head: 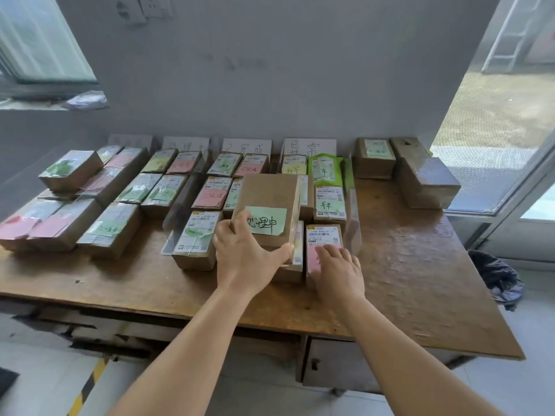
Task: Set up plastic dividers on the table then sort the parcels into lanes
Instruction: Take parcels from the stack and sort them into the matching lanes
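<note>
Fingers of the left hand (240, 250) curl round the near end of a brown carton with a green handwritten note (265, 210), thumb on its right edge, lifting it tilted above the third lane; judged, it is in transit, since its note does not match the pink-tagged parcels below. Right hand (338, 270), at 5 o'clock of that carton, lies with fingers straight and flat on a pink-labelled parcel (322, 244), probably steadying or nudging it square in the fourth lane. Clear plastic dividers stand upright between the rows: one (180, 211) at 9 o'clock of the held carton, another (353, 217) at 3 o'clock, just beside the pressed parcel. Parcels fill four lanes running toward 12 o'clock, each headed by a white handwritten sign (309, 147) leaning at the wall. Unsorted-looking brown boxes (428, 181) sit apart at 2 o'clock. Surface: worn wooden desk (420, 280), scuffed varnish, drawers below. Room: grey wall with sockets, window at 10 o'clock, open glass door at 2 o'clock, dark bag (495, 277) on the floor at 4 o'clock.
</note>
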`<move>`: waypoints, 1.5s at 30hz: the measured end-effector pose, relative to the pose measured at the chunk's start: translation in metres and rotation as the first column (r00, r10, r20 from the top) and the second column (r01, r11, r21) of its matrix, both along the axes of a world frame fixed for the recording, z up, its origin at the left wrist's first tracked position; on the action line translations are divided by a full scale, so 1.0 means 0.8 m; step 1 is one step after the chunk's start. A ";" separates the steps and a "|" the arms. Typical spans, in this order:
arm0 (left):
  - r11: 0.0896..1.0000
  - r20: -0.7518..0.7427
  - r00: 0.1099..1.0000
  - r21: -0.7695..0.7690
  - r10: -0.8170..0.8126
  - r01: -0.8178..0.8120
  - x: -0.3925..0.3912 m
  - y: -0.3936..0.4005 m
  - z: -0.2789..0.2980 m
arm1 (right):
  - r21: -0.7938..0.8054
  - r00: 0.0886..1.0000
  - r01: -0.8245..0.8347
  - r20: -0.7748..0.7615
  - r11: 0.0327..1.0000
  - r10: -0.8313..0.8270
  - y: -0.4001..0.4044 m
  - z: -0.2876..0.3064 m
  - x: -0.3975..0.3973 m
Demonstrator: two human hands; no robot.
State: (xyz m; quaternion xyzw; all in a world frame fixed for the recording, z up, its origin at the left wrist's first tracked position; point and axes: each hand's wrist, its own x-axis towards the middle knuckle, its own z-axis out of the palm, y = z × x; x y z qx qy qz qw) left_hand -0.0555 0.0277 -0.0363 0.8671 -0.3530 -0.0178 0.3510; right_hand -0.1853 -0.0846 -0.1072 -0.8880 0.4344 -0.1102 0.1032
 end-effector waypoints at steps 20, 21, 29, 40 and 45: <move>0.958 0.057 0.962 -0.124 0.266 -0.257 0.116 0.046 0.056 | 0.188 0.714 -0.525 0.629 0.830 0.309 0.061 0.153 0.165; 0.955 0.050 0.960 -0.127 0.275 -0.267 0.130 0.056 0.058 | 0.174 0.708 -0.535 0.626 0.827 0.327 0.070 0.155 0.181; 0.949 0.059 0.948 -0.065 0.312 -0.309 0.253 0.140 0.046 | 0.180 0.724 -0.582 0.558 0.793 0.404 0.153 0.142 0.315; 0.970 -0.123 0.979 0.201 0.165 -0.138 0.328 0.167 -0.034 | 0.308 0.922 -0.386 0.134 0.869 0.362 0.185 0.080 0.397; 0.958 -0.158 0.977 0.271 0.139 -0.093 0.350 0.160 -0.058 | 0.354 0.910 -0.372 -0.045 0.858 0.413 0.189 0.069 0.412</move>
